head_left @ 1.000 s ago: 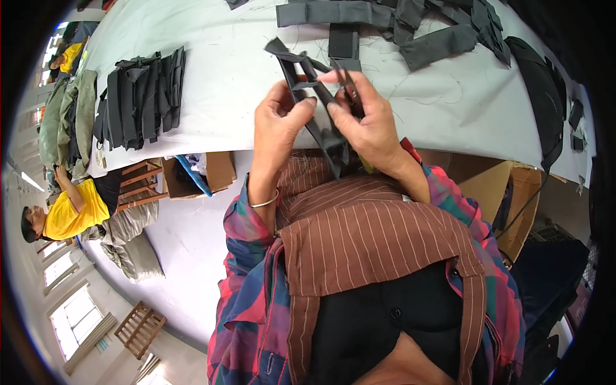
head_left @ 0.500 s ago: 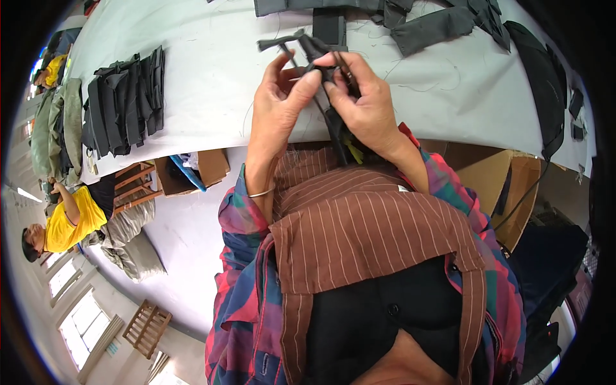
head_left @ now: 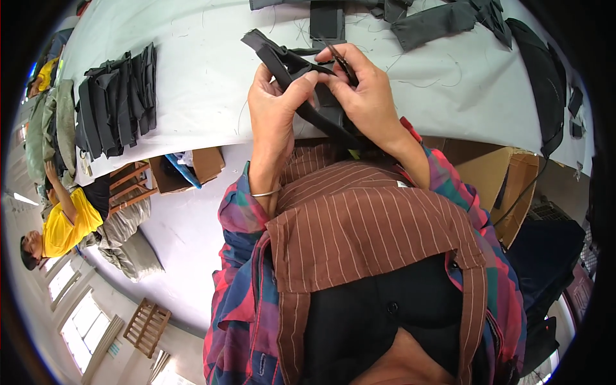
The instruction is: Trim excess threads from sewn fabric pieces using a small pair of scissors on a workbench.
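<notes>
A black fabric piece with a folded strip is held up over the table's near edge, its lower end hanging toward my lap. My left hand grips it, thumb on top and fingers behind. Close by on the right, my right hand pinches a corner of the same cloth between thumb and fingertip. Tucked in that hand is a slim dark tool with pointed blades, apparently thread snips. A small yellow-green bit shows at the cloth's lower end.
Stacked black fabric pieces lie at the left of the white-covered table. More black pieces lie at the far side, among loose threads. A black bag-like item rests at right. Cardboard boxes stand below. A person in yellow works at left.
The black cloth has been turned and spread, so its strip now points up and left. My right hand's fingers have closed in on its edge. The person in yellow has moved an arm.
</notes>
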The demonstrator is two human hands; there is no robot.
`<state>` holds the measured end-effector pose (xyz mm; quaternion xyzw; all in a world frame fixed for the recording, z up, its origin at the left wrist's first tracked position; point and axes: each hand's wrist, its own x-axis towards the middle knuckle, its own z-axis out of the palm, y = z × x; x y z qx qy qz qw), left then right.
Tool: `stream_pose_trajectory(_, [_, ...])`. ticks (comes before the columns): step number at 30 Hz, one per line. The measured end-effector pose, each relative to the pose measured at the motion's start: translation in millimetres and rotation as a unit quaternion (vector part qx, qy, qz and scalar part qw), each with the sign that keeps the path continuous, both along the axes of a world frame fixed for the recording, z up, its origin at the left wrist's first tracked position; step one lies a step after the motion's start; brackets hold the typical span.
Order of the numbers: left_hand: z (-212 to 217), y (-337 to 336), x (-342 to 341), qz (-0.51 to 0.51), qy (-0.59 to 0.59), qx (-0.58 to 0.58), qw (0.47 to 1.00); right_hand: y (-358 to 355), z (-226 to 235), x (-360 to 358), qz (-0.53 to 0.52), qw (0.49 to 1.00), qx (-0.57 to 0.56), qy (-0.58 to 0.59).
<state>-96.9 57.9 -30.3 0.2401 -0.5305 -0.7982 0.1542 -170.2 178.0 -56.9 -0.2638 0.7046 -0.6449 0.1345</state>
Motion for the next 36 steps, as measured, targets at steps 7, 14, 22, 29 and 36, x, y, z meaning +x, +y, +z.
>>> stream_pose_trajectory(7, [-8,-5,2,-0.072,-0.029,-0.009,0.997,35,17,-15,-0.007,0.969,0.165,0.185])
stream_pose_trajectory(14, [-5,0,0,-0.101,-0.034,-0.037,0.994,65,26,-11,0.031,0.939,0.201,0.278])
stream_pose_trajectory(22, [-5,5,3,-0.107,-0.045,-0.106,0.988,74,27,-17,0.041,0.911,0.231,0.34])
stream_pose_trajectory(29, [-4,7,5,-0.117,-0.056,-0.123,0.984,70,19,-9,0.039,0.893,0.259,0.365])
stream_pose_trajectory(36, [-5,7,3,-0.118,-0.049,-0.127,0.984,72,18,-11,0.031,0.898,0.252,0.359])
